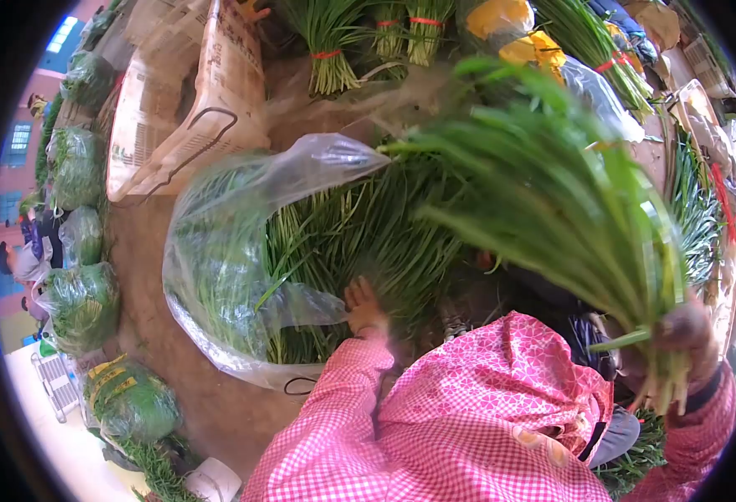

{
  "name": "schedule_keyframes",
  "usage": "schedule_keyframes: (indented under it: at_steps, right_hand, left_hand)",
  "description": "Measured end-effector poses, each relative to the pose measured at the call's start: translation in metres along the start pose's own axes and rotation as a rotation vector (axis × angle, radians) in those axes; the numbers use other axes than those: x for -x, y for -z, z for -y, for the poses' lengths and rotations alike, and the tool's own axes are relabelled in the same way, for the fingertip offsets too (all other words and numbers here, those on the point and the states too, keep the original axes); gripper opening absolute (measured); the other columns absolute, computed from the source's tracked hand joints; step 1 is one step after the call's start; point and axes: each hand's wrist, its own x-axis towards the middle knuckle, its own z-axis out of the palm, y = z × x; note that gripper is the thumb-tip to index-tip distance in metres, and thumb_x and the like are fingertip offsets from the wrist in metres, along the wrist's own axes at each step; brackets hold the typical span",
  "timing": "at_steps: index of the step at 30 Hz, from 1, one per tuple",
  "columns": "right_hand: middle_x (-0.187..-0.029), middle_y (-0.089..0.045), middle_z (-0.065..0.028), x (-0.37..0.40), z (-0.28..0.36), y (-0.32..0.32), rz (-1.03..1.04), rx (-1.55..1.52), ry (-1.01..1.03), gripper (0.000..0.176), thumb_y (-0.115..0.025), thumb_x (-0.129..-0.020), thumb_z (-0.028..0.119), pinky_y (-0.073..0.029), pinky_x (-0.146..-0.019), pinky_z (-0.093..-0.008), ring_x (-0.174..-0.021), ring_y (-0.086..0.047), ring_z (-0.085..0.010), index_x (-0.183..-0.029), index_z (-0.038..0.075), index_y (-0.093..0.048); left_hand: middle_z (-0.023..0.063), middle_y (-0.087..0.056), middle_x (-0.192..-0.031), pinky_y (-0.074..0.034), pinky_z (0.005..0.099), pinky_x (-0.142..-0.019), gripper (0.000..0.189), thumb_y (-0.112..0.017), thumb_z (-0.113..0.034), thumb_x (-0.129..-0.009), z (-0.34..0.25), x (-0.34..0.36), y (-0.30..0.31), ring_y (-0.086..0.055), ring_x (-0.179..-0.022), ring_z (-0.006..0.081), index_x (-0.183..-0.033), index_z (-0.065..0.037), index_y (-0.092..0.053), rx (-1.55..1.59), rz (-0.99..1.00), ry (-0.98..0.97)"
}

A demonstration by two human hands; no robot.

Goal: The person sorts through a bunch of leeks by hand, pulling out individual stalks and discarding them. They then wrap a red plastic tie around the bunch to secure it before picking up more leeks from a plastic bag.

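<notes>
My right hand [687, 328] is closed around the pale stem ends of a bunch of garlic chives [552, 192]. The long green leaves fan up and to the left, blurred by motion. My left hand [366, 308] has its fingers apart and rests at the near edge of a large pile of chives [368, 222], by the flap of a clear plastic bag [217, 243]. That bag is open and wraps the left side of the pile. The pile's right part is hidden behind the raised bunch.
A worn pale crate [188, 109] with a wire handle stands at the upper left. Several bunches tied in red [326, 54] lie at the top. Bagged greens [87, 305] line the left side, and people [29, 259] are beyond them. More chives [692, 209] lie at right.
</notes>
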Motion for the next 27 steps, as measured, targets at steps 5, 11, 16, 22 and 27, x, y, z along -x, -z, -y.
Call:
schedule_keyframes:
  at_steps: [5, 11, 16, 22, 27]
  right_hand:
    - [-0.093, -0.058, -0.022, 0.048, 0.02, 0.024, -0.102, 0.04, 0.306, 0.049, -0.055, -0.071, 0.007, -0.052, -0.044, -0.0301, -0.057, -0.06, -0.0236, -0.116, -0.007, -0.042]
    - [-0.097, -0.055, -0.0244, 0.105, 0.03, 0.042, -0.137, -0.028, 0.617, 0.054, -0.057, -0.072, 0.01, -0.049, -0.042, -0.0269, -0.056, -0.058, -0.0223, -0.119, -0.008, -0.039]
    - [-0.101, -0.054, -0.0265, 0.152, 0.025, 0.066, -0.068, -0.103, 0.848, 0.058, -0.059, -0.073, 0.012, -0.046, -0.04, -0.0242, -0.054, -0.056, -0.0211, -0.122, -0.009, -0.036]
    - [-0.102, -0.054, -0.0255, 0.181, -0.019, 0.112, -0.334, -0.193, 1.166, 0.058, -0.059, -0.07, 0.01, -0.049, -0.044, -0.0264, -0.064, -0.058, -0.0244, -0.122, -0.007, -0.038]
    - [-0.1, -0.057, -0.0224, 0.208, -0.091, 0.16, -0.595, -0.321, 0.837, 0.048, -0.056, -0.069, 0.001, -0.055, -0.055, -0.0343, -0.077, -0.062, -0.0297, -0.115, -0.005, -0.044]
  left_hand:
    - [0.0177, 0.001, -0.148, -0.022, 0.0392, -0.108, 0.113, -0.071, -0.031, -0.067, 0.004, 0.013, 0.02, 0.0, -0.137, 0.0325, -0.141, -0.008, 0.012, 0.101, 0.067, -0.048]
    - [0.0251, -0.025, -0.14, -0.017, 0.0351, -0.11, 0.098, -0.072, -0.043, -0.064, 0.066, 0.01, 0.055, -0.019, -0.134, 0.0326, -0.137, 0.003, -0.025, 0.372, 0.172, -0.334]
    - [0.0253, -0.035, -0.135, -0.034, 0.0379, -0.1, 0.081, -0.069, -0.03, -0.077, 0.016, 0.039, 0.186, -0.039, -0.124, 0.0325, -0.137, 0.002, -0.026, 0.955, 0.011, -0.765]
    - [0.024, -0.044, -0.127, -0.047, 0.0406, -0.089, 0.076, -0.059, -0.033, -0.083, -0.232, 0.225, 0.288, -0.048, -0.116, 0.0307, -0.137, 0.004, -0.021, 0.844, 0.893, -1.419]
    - [0.0168, -0.034, -0.138, -0.026, 0.0486, -0.105, 0.073, -0.052, -0.047, -0.085, -0.375, 0.319, 0.165, -0.032, -0.129, 0.0309, -0.139, -0.009, -0.022, 0.85, 1.858, -1.101]
